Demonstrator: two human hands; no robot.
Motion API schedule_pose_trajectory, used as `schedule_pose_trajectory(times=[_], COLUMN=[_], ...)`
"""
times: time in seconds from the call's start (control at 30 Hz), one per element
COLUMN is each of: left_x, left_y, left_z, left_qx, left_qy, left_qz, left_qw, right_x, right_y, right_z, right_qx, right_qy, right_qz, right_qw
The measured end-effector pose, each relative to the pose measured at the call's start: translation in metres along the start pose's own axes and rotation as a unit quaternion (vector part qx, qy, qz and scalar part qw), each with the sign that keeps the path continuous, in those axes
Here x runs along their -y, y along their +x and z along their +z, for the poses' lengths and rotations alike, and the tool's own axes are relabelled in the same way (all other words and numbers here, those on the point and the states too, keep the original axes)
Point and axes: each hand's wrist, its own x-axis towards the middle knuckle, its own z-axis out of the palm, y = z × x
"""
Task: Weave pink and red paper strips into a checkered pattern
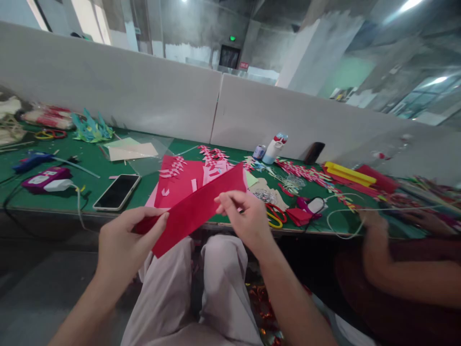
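Note:
A folded strip of red paper (196, 206) is held slanting above my lap, its right end higher. My left hand (127, 240) pinches its left end between thumb and fingers. My right hand (247, 216) is closed at the strip's lower edge, towards the right end, with the fingertips against the paper. Behind the strip, a red sheet (171, 185) lies on the green table (144, 192), with pink-and-red woven paper pieces (214, 156) and small pink scraps on and around it.
A phone (118, 192) and a purple device (46, 180) lie at left. Scissors (275, 215) rest by the table edge to the right. A bottle (274, 149) and a can (259, 152) stand near the white partition (162, 96). At far right another person's hand (374, 221) reaches the table.

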Motion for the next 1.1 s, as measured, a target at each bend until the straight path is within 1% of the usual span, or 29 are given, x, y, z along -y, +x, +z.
schedule_pose_trajectory(times=[0.03, 0.07, 0.13, 0.2, 0.27, 0.33, 0.4, 0.5, 0.53, 0.6, 0.63, 0.7, 0.73, 0.8, 0.87, 0.9, 0.97, 1.0, 1.03, 1.1], left_x=[-0.001, -0.003, -0.006, -0.01, -0.012, -0.014, -0.015, -0.016, -0.015, -0.012, -0.009, -0.003, 0.0, 0.006, 0.008, 0.009, 0.006, 0.005, 0.003, -0.001], left_y=[-0.003, -0.006, -0.01, -0.014, -0.019, -0.025, -0.032, -0.039, -0.039, -0.033, -0.028, -0.013, -0.004, 0.013, 0.027, 0.032, 0.038, 0.04, 0.04, 0.04], left_z=[0.005, 0.01, 0.019, 0.028, 0.035, 0.043, 0.05, 0.058, 0.058, 0.056, 0.053, 0.045, 0.041, 0.032, 0.026, 0.024, 0.023, 0.024, 0.025, 0.029], left_qx=[-0.039, -0.073, -0.111, -0.12, -0.116, -0.108, -0.091, -0.037, -0.015, 0.019, 0.023, 0.011, -0.002, -0.018, -0.019, -0.007, 0.067, 0.106, 0.15, 0.225], left_qy=[0.036, 0.07, 0.117, 0.144, 0.152, 0.153, 0.154, 0.154, 0.148, 0.124, 0.113, 0.104, 0.107, 0.136, 0.168, 0.183, 0.194, 0.195, 0.191, 0.178], left_qz=[0.076, 0.158, 0.288, 0.357, 0.388, 0.394, 0.38, 0.331, 0.316, 0.294, 0.283, 0.254, 0.238, 0.232, 0.248, 0.264, 0.308, 0.318, 0.322, 0.307], left_qw=[0.996, 0.982, 0.944, 0.915, 0.902, 0.9, 0.907, 0.93, 0.937, 0.948, 0.952, 0.962, 0.965, 0.963, 0.954, 0.947, 0.929, 0.922, 0.915, 0.908], right_x=[-0.006, -0.011, -0.019, -0.02, -0.018, -0.018, -0.023, -0.037, -0.042, -0.049, -0.051, -0.052, -0.05, -0.046, -0.04, -0.036, -0.029, -0.025, -0.022, -0.015], right_y=[-0.003, -0.005, -0.004, 0.001, 0.008, 0.013, 0.017, 0.02, 0.022, 0.024, 0.025, 0.027, 0.029, 0.031, 0.034, 0.035, 0.039, 0.04, 0.041, 0.041], right_z=[0.009, 0.018, 0.034, 0.044, 0.047, 0.047, 0.046, 0.045, 0.044, 0.039, 0.036, 0.028, 0.023, 0.016, 0.01, 0.009, 0.007, 0.008, 0.009, 0.012], right_qx=[0.027, 0.052, 0.063, 0.048, 0.023, 0.009, 0.009, 0.01, 0.02, 0.057, 0.081, 0.139, 0.171, 0.225, 0.271, 0.295, 0.338, 0.353, 0.365, 0.381], right_qy=[0.052, 0.101, 0.201, 0.249, 0.272, 0.273, 0.254, 0.185, 0.16, 0.112, 0.087, 0.041, 0.019, -0.027, -0.072, -0.094, -0.137, -0.156, -0.174, -0.208], right_qz=[0.044, 0.08, 0.126, 0.145, 0.17, 0.188, 0.189, 0.175, 0.165, 0.134, 0.115, 0.081, 0.068, 0.04, 0.008, -0.011, -0.047, -0.061, -0.074, -0.097], right_qw=[0.997, 0.99, 0.97, 0.956, 0.947, 0.943, 0.949, 0.967, 0.973, 0.983, 0.986, 0.986, 0.983, 0.973, 0.96, 0.951, 0.93, 0.921, 0.912, 0.896])
